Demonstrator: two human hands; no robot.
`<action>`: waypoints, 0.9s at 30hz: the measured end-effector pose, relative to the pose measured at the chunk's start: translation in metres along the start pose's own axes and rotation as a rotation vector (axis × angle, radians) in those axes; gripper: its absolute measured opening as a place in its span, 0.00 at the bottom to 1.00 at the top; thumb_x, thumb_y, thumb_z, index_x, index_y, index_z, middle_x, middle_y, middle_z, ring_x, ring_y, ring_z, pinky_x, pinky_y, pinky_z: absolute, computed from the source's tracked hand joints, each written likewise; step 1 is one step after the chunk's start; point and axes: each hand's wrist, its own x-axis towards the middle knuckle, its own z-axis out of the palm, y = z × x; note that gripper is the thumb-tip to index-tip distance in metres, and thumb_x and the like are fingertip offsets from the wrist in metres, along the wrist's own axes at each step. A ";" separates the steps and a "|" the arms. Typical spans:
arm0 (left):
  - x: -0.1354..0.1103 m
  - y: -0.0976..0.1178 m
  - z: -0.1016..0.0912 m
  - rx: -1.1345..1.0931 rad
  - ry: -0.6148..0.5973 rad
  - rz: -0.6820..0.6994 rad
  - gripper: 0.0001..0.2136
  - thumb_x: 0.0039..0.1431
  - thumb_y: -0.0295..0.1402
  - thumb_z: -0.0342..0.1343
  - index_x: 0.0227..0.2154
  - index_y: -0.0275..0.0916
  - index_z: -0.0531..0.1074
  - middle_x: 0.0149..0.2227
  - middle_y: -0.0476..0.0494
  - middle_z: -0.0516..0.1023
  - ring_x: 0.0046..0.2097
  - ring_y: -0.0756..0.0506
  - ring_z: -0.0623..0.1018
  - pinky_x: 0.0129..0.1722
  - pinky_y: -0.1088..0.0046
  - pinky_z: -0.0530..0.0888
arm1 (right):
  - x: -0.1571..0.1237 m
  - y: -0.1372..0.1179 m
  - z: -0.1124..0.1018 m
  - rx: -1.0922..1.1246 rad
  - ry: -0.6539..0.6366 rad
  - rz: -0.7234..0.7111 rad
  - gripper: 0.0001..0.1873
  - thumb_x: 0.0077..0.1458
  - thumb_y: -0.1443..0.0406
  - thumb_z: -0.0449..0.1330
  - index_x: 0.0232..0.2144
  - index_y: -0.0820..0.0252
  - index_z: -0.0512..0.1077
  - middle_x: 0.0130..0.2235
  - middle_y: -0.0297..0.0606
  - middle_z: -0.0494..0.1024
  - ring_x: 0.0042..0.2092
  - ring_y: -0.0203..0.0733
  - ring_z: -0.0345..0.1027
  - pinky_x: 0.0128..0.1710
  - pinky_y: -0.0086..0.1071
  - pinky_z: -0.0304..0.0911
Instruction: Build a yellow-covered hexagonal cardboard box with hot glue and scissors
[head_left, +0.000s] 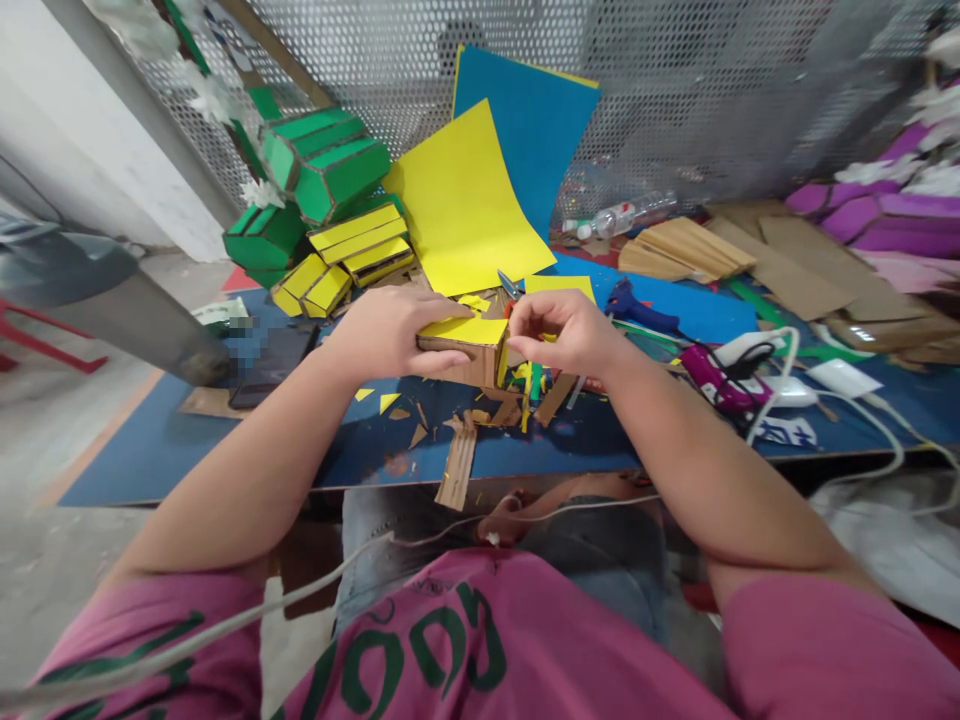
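My left hand (pixel 390 328) is closed round the left end of a small cardboard box (pixel 469 368) with yellow paper on its top. The thumb presses on the bare brown front side, while the fingers lie over the top. At the box's right end, my right hand (pixel 568 332) has its fingertips pinched together, close to the edge. Whatever is between those fingertips is too small to make out. Just behind the box lies a pair of scissors (pixel 509 285), partly hidden. Yellow paper scraps and a cardboard strip (pixel 456 468) are scattered in front.
Yellow-covered pieces (pixel 360 242) and green ones (pixel 330 170) are stacked back left. Yellow (pixel 465 200) and blue sheets (pixel 536 125) lean against the mesh. On the right are a blue glue gun (pixel 641 306), cardboard strips (pixel 679 250), a plastic bottle (pixel 634 214) and white cables (pixel 784 370).
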 end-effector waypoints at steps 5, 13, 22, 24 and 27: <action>0.001 0.000 0.000 -0.003 -0.005 -0.002 0.39 0.70 0.71 0.53 0.65 0.45 0.82 0.54 0.35 0.90 0.50 0.33 0.88 0.41 0.62 0.76 | 0.003 0.005 -0.003 0.065 0.096 -0.096 0.10 0.59 0.65 0.72 0.30 0.57 0.75 0.35 0.36 0.81 0.36 0.37 0.73 0.33 0.30 0.68; 0.000 -0.001 0.000 -0.013 0.006 0.008 0.38 0.70 0.70 0.54 0.64 0.44 0.83 0.53 0.35 0.90 0.51 0.33 0.88 0.42 0.61 0.77 | 0.006 0.007 -0.004 0.211 0.067 -0.099 0.16 0.57 0.59 0.81 0.33 0.56 0.77 0.36 0.35 0.85 0.36 0.37 0.76 0.35 0.31 0.72; 0.001 -0.001 0.000 -0.027 0.001 0.012 0.37 0.70 0.68 0.56 0.65 0.44 0.82 0.53 0.36 0.90 0.51 0.33 0.88 0.43 0.60 0.78 | 0.008 0.007 -0.006 0.449 0.160 -0.116 0.25 0.52 0.52 0.85 0.31 0.52 0.72 0.31 0.27 0.77 0.44 0.42 0.86 0.49 0.38 0.80; 0.001 -0.001 0.000 -0.030 -0.002 0.010 0.37 0.70 0.69 0.55 0.65 0.44 0.82 0.53 0.36 0.90 0.51 0.33 0.88 0.43 0.60 0.78 | 0.008 0.004 -0.007 0.500 0.182 -0.099 0.27 0.51 0.51 0.85 0.31 0.52 0.71 0.31 0.26 0.74 0.43 0.42 0.86 0.43 0.34 0.80; 0.000 -0.002 0.001 -0.029 0.000 0.004 0.38 0.69 0.70 0.55 0.64 0.44 0.83 0.52 0.35 0.90 0.50 0.33 0.88 0.43 0.61 0.78 | 0.008 0.002 -0.011 0.542 0.206 -0.050 0.29 0.50 0.51 0.86 0.32 0.51 0.69 0.31 0.24 0.70 0.38 0.39 0.85 0.35 0.30 0.78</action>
